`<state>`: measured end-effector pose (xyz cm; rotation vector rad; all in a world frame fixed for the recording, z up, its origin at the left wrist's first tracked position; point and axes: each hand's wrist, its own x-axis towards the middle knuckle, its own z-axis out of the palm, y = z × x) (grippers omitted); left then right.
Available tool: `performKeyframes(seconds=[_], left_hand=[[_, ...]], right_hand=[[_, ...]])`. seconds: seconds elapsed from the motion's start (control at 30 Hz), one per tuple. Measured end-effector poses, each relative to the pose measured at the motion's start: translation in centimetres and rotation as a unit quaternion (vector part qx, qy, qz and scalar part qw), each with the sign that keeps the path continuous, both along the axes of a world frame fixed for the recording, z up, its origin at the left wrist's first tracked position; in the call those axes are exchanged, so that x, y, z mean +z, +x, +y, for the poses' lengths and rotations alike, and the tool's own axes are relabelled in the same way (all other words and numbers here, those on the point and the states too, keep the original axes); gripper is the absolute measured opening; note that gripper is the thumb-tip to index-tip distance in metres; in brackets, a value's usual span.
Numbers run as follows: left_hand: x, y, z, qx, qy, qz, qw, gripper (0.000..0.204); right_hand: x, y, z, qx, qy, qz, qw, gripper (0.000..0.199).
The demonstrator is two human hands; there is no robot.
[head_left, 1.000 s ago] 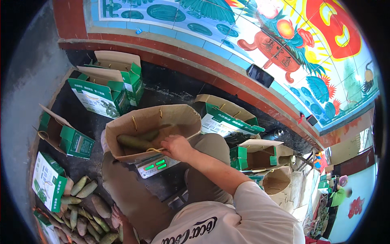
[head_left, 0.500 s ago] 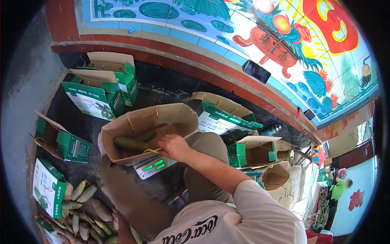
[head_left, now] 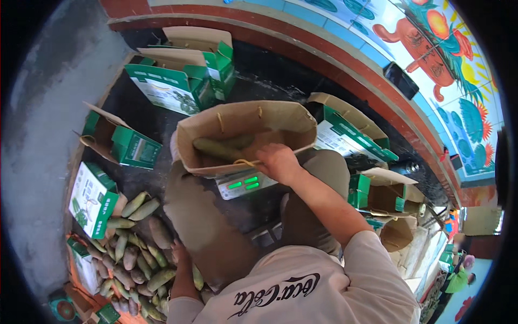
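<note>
An open cardboard box (head_left: 243,171), brown inside with rope handles, stands on a white scale (head_left: 226,193) with green lit displays, between my knees. A few long green vegetables (head_left: 216,148) lie inside it. My right hand (head_left: 278,162) has its fingers closed over the box's near rim, beside a rope handle. Down at the left, my left hand (head_left: 178,252) is beside a heap of long green and reddish-brown vegetables (head_left: 131,258), next to my leg. Its fingers are mostly hidden, and whether it holds anything does not show.
Several green and white cartons stand around: a pair (head_left: 167,81) at the back left, others (head_left: 129,143) along the left, more (head_left: 350,129) to the right. A phone (head_left: 401,80) leans on the painted tile wall. A person in green (head_left: 458,281) is far right.
The view has swung left and down, so more of the vegetable heap shows. My right hand stays at the box rim, and my left hand stays by the heap.
</note>
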<state>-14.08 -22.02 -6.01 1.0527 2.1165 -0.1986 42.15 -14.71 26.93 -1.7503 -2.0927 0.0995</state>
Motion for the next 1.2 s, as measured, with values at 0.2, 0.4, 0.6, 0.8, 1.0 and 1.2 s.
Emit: performKeyframes(seconds=[0.2,0.4,0.6,0.8,1.0,1.2], left_hand=[[16.1,8.9,2.3,-0.335,0.019,0.226,0.915,0.072],[18.1,3.1,1.2,-0.049,0.322,0.163,0.931,0.086],[31.8,6.3,7.1,0.124,0.463,-0.139,0.866,0.074],[43.4,15.9,11.6,0.151,0.511,-0.367,0.763,0.064],[42.4,26.7,15.8,0.006,0.403,-0.443,0.801,0.057],[37.7,38.5,16.3,-0.083,0.269,-0.427,0.859,0.061]], right_hand=[[-1.2,1.4,-2.0,-0.023,-0.058,-0.065,0.996,0.024],[-1.8,0.5,-1.8,-0.006,-0.036,-0.047,0.998,0.022],[-2.1,0.7,-2.1,-0.016,-0.025,-0.054,0.998,0.021],[-2.8,0.9,-2.0,-0.017,-0.030,-0.063,0.997,0.018],[-3.3,0.3,-2.0,-0.018,-0.025,-0.064,0.997,0.014],[-3.7,0.5,-2.1,-0.009,0.010,-0.058,0.998,0.012]])
